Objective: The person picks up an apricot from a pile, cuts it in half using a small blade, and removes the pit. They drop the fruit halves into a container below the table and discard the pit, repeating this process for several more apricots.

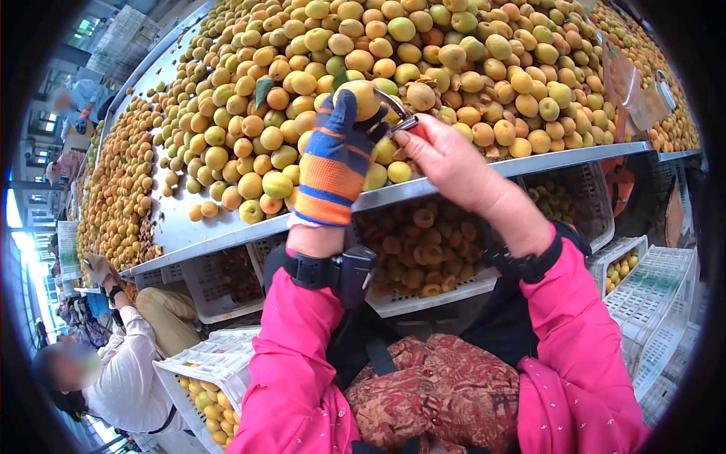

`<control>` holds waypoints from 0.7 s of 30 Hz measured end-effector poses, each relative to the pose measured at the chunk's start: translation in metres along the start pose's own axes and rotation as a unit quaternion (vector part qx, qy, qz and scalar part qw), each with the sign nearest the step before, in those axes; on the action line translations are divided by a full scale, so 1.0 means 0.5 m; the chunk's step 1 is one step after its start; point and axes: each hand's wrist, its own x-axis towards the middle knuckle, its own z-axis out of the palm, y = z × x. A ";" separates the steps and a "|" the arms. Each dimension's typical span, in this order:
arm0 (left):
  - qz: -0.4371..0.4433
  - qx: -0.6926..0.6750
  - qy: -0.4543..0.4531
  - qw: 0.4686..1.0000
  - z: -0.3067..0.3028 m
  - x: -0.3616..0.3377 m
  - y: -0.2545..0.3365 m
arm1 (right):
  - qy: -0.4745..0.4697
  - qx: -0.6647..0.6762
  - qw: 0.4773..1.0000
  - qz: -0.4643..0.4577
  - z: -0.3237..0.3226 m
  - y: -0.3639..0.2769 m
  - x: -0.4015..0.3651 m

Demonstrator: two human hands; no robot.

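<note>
My left hand (330, 170), in a blue and orange knit glove, is closed around a yellow apricot (358, 101) just above the table's near edge. Bare-skinned, my right hand (448, 160) grips a small hand tool (407, 123) with a red handle and a thin, curved metal end. That curved end reaches the right side of the held apricot. Behind both hands, a large heap of apricots (454, 57) in yellow, orange and green covers much of the metal table (193, 238). A green leaf (263, 91) lies among them.
Below the table edge, a white crate (404, 304) holds apricot halves. More crates stand left and right, including one with whole apricots (215, 408) at lower left. A person (132, 371) in a pale top sits at the left; another (83, 94) is farther back.
</note>
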 end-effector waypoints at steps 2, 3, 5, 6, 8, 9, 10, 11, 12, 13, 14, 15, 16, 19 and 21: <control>0.046 0.169 0.016 0.984 0.012 -0.005 0.028 | -0.071 -0.014 0.997 0.038 -0.037 -0.018 0.005; 0.044 0.170 0.014 0.984 0.013 -0.004 0.022 | -0.068 -0.013 0.997 0.040 -0.036 -0.016 0.002; 0.077 0.075 -0.009 0.994 0.011 -0.006 0.000 | -0.046 0.041 0.998 0.020 -0.017 -0.023 -0.001; 0.052 -0.033 0.038 0.997 0.014 0.001 -0.031 | -0.024 0.030 0.998 0.047 0.001 -0.044 -0.012; 0.001 -0.071 0.030 0.997 0.017 -0.001 -0.064 | 0.079 0.046 0.995 -0.026 0.051 0.008 -0.008; -0.003 -0.071 0.026 0.997 0.020 -0.001 -0.069 | 0.093 -0.008 0.996 -0.012 0.051 0.006 -0.010; -0.002 -0.072 0.026 0.997 0.019 0.000 -0.066 | 0.093 -0.009 0.996 -0.012 0.041 0.006 -0.009; 0.011 0.025 0.039 0.999 0.016 0.002 -0.058 | 0.065 -0.029 0.997 -0.004 0.022 0.006 -0.006; 0.023 0.122 0.053 0.991 0.013 0.003 -0.050 | 0.036 -0.048 0.998 0.005 0.005 0.003 -0.004; 0.023 0.122 0.053 0.991 0.008 0.000 -0.041 | 0.036 -0.047 0.998 0.005 -0.011 -0.011 -0.006; 0.005 0.170 0.036 0.985 0.004 -0.004 -0.033 | -0.021 -0.071 0.997 0.030 -0.031 -0.031 -0.008; -0.014 0.216 0.017 0.976 0.004 -0.006 -0.030 | -0.077 -0.094 0.991 0.057 -0.047 -0.043 -0.012; 0.001 0.218 0.022 0.976 0.007 -0.008 -0.031 | -0.077 -0.103 0.991 0.044 -0.055 -0.044 -0.014; 0.063 0.285 0.023 0.956 0.011 -0.005 -0.037 | -0.099 -0.124 0.986 0.043 -0.086 -0.048 -0.012; 0.111 0.352 -0.002 0.929 0.000 0.001 -0.040 | -0.088 -0.134 0.986 0.054 -0.095 -0.055 -0.019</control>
